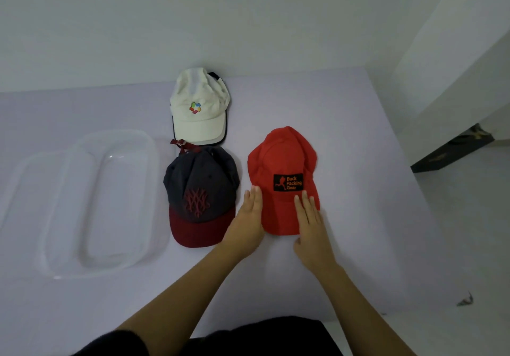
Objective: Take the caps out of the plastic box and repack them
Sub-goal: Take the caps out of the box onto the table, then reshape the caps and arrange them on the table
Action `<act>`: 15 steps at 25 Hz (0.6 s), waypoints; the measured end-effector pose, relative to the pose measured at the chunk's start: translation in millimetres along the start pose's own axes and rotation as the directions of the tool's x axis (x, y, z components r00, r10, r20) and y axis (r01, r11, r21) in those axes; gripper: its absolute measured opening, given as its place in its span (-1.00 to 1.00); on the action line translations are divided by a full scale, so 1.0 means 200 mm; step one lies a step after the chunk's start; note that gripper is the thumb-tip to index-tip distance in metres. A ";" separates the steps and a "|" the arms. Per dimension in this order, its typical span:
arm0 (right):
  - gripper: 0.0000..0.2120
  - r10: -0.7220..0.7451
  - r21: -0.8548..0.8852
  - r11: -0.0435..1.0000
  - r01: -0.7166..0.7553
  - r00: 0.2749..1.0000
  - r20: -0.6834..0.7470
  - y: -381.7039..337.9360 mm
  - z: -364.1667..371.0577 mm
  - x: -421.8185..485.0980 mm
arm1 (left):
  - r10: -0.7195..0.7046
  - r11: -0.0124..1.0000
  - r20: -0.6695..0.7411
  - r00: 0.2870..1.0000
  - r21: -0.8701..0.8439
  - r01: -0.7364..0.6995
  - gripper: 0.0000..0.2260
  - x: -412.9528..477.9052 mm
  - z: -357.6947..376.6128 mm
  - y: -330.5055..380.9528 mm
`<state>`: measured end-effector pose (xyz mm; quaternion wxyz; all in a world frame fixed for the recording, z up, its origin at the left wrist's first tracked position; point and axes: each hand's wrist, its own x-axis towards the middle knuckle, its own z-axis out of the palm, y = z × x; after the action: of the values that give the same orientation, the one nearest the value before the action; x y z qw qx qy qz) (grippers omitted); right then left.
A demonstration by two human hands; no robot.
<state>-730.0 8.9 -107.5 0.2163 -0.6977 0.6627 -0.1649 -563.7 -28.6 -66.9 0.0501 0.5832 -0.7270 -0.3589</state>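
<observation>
A red cap with a black patch lies on the pale surface, brim toward me. My left hand rests flat against the left edge of its brim. My right hand lies flat on the right side of the brim. Neither hand grips anything. To the left sits a dark grey cap with a maroon brim. Behind it is a white cap stacked on other caps whose edges show beneath it. The clear plastic box stands empty at the left.
The clear lid lies left of the box, partly under it. The surface's right edge drops to a white floor with a dark object. A wall rises right behind the white cap.
</observation>
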 end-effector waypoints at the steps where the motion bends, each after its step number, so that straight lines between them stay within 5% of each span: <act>1: -0.15 -0.010 0.055 0.998 0.012 0.999 -0.045 -0.05 0.02 -0.02 | 0.038 0.997 -0.040 0.998 0.061 -0.035 -0.33 -0.06 -0.01 -0.05; 5: -0.43 -0.194 0.126 0.974 0.191 0.981 0.015 -0.31 0.18 -0.05 | -0.031 0.987 -0.159 0.987 0.152 0.056 -0.34 -0.29 -0.04 -0.30; 11: -0.19 -0.195 0.034 0.980 0.194 0.927 0.320 -0.57 0.36 0.06 | -0.253 0.955 -0.083 0.964 0.137 0.262 -0.26 -0.41 -0.07 -0.56; 15: -0.21 -0.154 -0.066 0.981 0.184 0.938 0.312 -0.59 0.40 0.08 | -0.232 0.950 -0.027 0.972 0.208 0.232 -0.29 -0.41 -0.10 -0.60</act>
<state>-588.0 1.9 -115.0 0.2678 -0.7785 0.5660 -0.0418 -430.6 27.9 -93.8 -0.0534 0.6669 -0.6871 -0.2832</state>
